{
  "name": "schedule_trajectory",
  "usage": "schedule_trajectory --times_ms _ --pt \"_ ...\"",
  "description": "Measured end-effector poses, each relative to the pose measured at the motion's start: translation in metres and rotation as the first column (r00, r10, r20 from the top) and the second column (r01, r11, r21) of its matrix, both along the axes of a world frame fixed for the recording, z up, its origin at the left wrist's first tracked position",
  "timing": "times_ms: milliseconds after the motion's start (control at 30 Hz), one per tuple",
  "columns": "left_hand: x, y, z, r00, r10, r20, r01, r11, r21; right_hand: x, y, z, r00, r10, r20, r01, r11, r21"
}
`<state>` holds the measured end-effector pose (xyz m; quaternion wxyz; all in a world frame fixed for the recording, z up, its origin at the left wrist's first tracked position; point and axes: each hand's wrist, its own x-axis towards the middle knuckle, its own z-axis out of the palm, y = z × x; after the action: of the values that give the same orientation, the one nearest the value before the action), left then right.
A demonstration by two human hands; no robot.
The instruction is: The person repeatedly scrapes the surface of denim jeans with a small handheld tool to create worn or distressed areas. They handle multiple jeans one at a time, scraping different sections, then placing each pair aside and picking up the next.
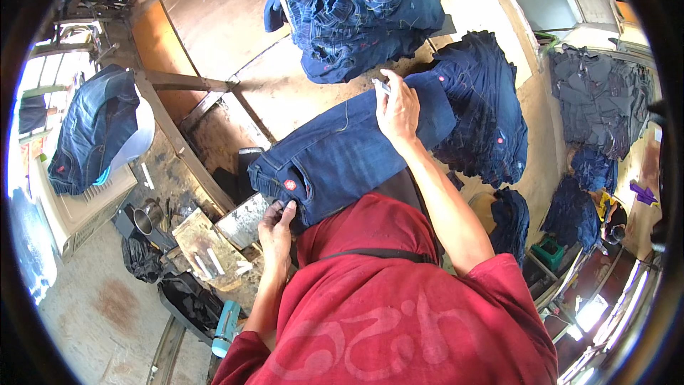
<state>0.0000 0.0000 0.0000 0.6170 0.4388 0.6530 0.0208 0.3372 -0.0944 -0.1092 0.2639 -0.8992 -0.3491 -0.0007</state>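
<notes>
Across my lap lies a pair of dark blue jeans, its waist end to the left, where a round red tag sits by the pocket. My left hand pinches the near edge of that waist end between thumb and fingers. Over the legs, toward the right, is my right hand. Its fingers are closed round a small metal tool; only the tip shows, so its exact kind is unclear. Just past the right hand, another heap of jeans hangs beside the lap.
A big jeans pile with elastic waists stands ahead. Folded jeans rest on a beige casing at left. Near it are a metal mug and a turquoise bottle. Grey garments and a green basket lie right.
</notes>
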Motion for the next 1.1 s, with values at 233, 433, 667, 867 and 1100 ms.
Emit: schedule_trajectory --times_ms 233,433,667,867,1100 --pt "-0.037 0.009 -0.031 0.695 0.586 0.417 -0.015 0.592 -0.806 -0.001 0.0 0.006 0.998 0.015 0.057 -0.017 1.0 0.026" --pt "-0.013 0.002 -0.072 0.941 0.064 0.332 0.173 0.751 -0.637 -0.001 -0.001 0.006 0.996 0.029 0.089 -0.032 0.999 0.037" --pt "0.024 0.052 -0.081 0.555 0.443 0.704 0.119 0.796 -0.594 0.002 0.001 0.004 0.997 0.016 0.076 -0.019 0.999 0.036" --pt "-0.073 0.169 -0.025 0.96 0.109 0.26 0.012 0.905 -0.425 0.003 0.002 -0.002 0.998 -0.002 0.068 -0.002 0.998 0.064" --pt "0.097 0.083 -0.011 0.608 -0.705 -0.365 0.593 0.098 0.799 0.009 0.007 0.01 0.998 -0.054 -0.009 0.055 0.992 0.116"
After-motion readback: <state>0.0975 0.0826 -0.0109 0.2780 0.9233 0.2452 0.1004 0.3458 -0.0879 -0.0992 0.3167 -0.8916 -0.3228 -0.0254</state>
